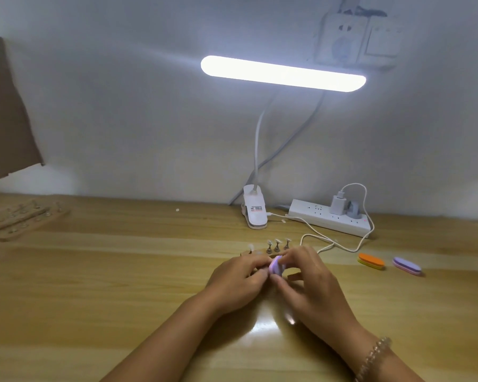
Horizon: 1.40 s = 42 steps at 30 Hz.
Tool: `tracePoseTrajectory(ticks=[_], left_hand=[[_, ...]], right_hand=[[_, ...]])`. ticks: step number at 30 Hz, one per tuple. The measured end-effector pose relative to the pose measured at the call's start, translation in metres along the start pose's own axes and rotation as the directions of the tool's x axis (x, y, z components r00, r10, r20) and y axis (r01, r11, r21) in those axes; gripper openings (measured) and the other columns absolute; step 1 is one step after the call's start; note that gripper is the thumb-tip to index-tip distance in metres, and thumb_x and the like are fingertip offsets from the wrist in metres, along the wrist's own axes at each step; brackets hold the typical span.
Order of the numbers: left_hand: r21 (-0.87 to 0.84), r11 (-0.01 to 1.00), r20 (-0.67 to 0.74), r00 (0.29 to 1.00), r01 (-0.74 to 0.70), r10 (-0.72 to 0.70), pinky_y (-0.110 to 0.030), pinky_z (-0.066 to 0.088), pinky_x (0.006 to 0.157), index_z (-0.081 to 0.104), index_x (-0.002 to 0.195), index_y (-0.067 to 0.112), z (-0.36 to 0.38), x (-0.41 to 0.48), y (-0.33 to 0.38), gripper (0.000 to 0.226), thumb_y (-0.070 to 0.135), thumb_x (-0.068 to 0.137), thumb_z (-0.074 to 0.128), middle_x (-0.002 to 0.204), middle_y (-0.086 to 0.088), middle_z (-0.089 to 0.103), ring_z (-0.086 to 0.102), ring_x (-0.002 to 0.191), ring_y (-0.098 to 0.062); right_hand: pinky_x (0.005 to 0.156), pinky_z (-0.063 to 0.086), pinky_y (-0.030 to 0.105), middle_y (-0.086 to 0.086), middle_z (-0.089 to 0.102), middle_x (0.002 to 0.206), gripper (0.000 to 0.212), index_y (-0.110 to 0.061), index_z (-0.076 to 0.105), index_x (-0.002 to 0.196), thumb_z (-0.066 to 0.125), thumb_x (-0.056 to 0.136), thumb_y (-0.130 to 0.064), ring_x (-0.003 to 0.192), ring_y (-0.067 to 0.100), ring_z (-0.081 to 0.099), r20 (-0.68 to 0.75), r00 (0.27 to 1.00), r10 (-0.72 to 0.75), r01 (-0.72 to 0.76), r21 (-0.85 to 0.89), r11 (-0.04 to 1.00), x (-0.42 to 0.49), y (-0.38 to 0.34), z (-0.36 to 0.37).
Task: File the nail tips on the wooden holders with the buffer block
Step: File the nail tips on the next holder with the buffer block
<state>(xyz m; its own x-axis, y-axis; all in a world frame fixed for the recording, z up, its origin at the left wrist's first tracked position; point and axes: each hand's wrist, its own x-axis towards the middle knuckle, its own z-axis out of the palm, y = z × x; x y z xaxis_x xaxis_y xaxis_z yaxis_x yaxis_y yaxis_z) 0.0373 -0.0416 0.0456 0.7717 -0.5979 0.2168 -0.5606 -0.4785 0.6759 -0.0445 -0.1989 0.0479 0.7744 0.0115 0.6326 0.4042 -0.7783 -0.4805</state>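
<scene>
Buffer block (276, 267) pinched in right hand (308, 281) grip, left hand (239, 281) grip unclear, both masking wooden holder (264, 255).

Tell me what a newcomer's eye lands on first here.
The glowing lamp bar dominates the upper middle. Below it, on the table, the left hand and right hand meet at a purple buffer block. An orange buffer and a spare purple buffer lie to their right.

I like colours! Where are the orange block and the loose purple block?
orange block (371, 261): head view, middle of its orange top.
loose purple block (407, 266): head view, middle of its purple top.
</scene>
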Motion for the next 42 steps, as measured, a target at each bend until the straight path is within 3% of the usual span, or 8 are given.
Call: tracePoseTrajectory(ticks=[6, 15, 19, 25, 30, 35, 39, 42], left_hand=[[0.012, 1.000, 0.024, 1.000, 0.004, -0.005, -0.041, 0.050, 0.085, 0.064, 0.103, 0.037, 0.000, -0.001, -0.001, 0.034, 0.037, 0.084, 0.035, 0.100, 0.014, 0.066, 0.058, 0.098, -0.013], [0.010, 0.999, 0.031, 0.999, 0.031, -0.031, -0.041, 0.050, 0.083, 0.064, 0.101, 0.036, 0.000, -0.001, 0.001, 0.031, 0.039, 0.086, 0.036, 0.096, 0.016, 0.068, 0.059, 0.093, -0.010], [-0.024, 0.999, 0.018, 1.000, 0.024, -0.023, -0.036, 0.051, 0.088, 0.068, 0.099, 0.038, 0.001, 0.000, 0.000, 0.022, 0.031, 0.097, 0.048, 0.089, 0.024, 0.071, 0.062, 0.091, 0.001], [-0.045, 0.999, -0.039, 0.999, -0.002, 0.000, -0.038, 0.049, 0.077, 0.063, 0.088, 0.040, 0.001, 0.001, -0.005, 0.015, 0.033, 0.097, 0.053, 0.085, 0.021, 0.065, 0.055, 0.077, -0.001], [0.020, 1.000, -0.022, 1.000, 0.000, 0.001, -0.035, 0.049, 0.077, 0.064, 0.095, 0.040, 0.001, 0.002, -0.004, 0.013, 0.038, 0.097, 0.051, 0.097, 0.014, 0.069, 0.061, 0.090, -0.007], [0.033, 0.999, -0.030, 1.000, -0.002, 0.003, -0.031, 0.042, 0.069, 0.057, 0.086, 0.045, 0.001, 0.001, -0.006, 0.019, 0.032, 0.099, 0.051, 0.087, 0.017, 0.062, 0.054, 0.080, -0.005], [0.058, 0.998, -0.033, 0.999, -0.001, 0.003, -0.031, 0.037, 0.064, 0.051, 0.073, 0.048, 0.001, 0.002, -0.004, 0.031, 0.032, 0.099, 0.050, 0.076, 0.018, 0.056, 0.049, 0.073, -0.001], [0.043, 0.999, -0.026, 1.000, 0.011, -0.010, -0.032, 0.045, 0.074, 0.061, 0.089, 0.042, 0.002, 0.002, -0.003, 0.016, 0.035, 0.099, 0.051, 0.092, 0.014, 0.067, 0.058, 0.084, -0.007]], right_hand=[[0.071, 0.054, 0.033, -0.012, 0.053, 0.098, 0.021, -0.024, 0.054, 0.090, 0.071, 0.084, -0.013, 0.090, 0.009, 0.060, 0.028, 0.992, -0.122, 0.124, -0.059, 0.991, -0.001, -0.005, 0.002], [0.071, 0.055, 0.034, -0.013, 0.056, 0.094, 0.021, -0.024, 0.054, 0.088, 0.073, 0.084, -0.016, 0.089, 0.006, 0.061, 0.016, 0.999, -0.044, 0.044, -0.004, 0.999, 0.000, -0.004, 0.000], [0.075, 0.057, 0.040, -0.012, 0.057, 0.096, 0.019, -0.024, 0.056, 0.090, 0.072, 0.086, -0.015, 0.092, 0.009, 0.063, -0.097, 0.973, 0.210, -0.209, 0.024, 0.978, 0.006, 0.012, -0.003], [0.075, 0.056, 0.033, -0.014, 0.055, 0.097, 0.023, -0.022, 0.055, 0.093, 0.073, 0.084, -0.011, 0.092, 0.007, 0.061, -0.004, 1.000, -0.010, 0.010, 0.000, 1.000, -0.001, 0.000, 0.000], [0.078, 0.059, 0.033, -0.007, 0.059, 0.096, 0.016, -0.016, 0.061, 0.091, 0.075, 0.083, -0.013, 0.092, 0.008, 0.064, -0.005, 0.984, 0.177, -0.176, 0.079, 0.981, 0.005, 0.009, -0.002], [0.072, 0.056, 0.035, -0.015, 0.059, 0.095, 0.015, -0.022, 0.062, 0.091, 0.075, 0.083, -0.019, 0.091, 0.007, 0.062, 0.022, 1.000, -0.015, 0.016, -0.044, 0.999, -0.001, -0.002, -0.004], [0.073, 0.058, 0.030, -0.012, 0.062, 0.094, 0.011, -0.017, 0.067, 0.093, 0.075, 0.085, -0.020, 0.090, 0.005, 0.065, -0.004, 0.995, 0.101, -0.100, 0.094, 0.991, 0.005, 0.003, -0.001], [0.077, 0.059, 0.032, -0.005, 0.063, 0.096, 0.014, -0.015, 0.064, 0.093, 0.074, 0.085, -0.020, 0.091, 0.008, 0.066, 0.007, 0.977, 0.214, -0.213, 0.136, 0.968, 0.007, 0.007, -0.001]])
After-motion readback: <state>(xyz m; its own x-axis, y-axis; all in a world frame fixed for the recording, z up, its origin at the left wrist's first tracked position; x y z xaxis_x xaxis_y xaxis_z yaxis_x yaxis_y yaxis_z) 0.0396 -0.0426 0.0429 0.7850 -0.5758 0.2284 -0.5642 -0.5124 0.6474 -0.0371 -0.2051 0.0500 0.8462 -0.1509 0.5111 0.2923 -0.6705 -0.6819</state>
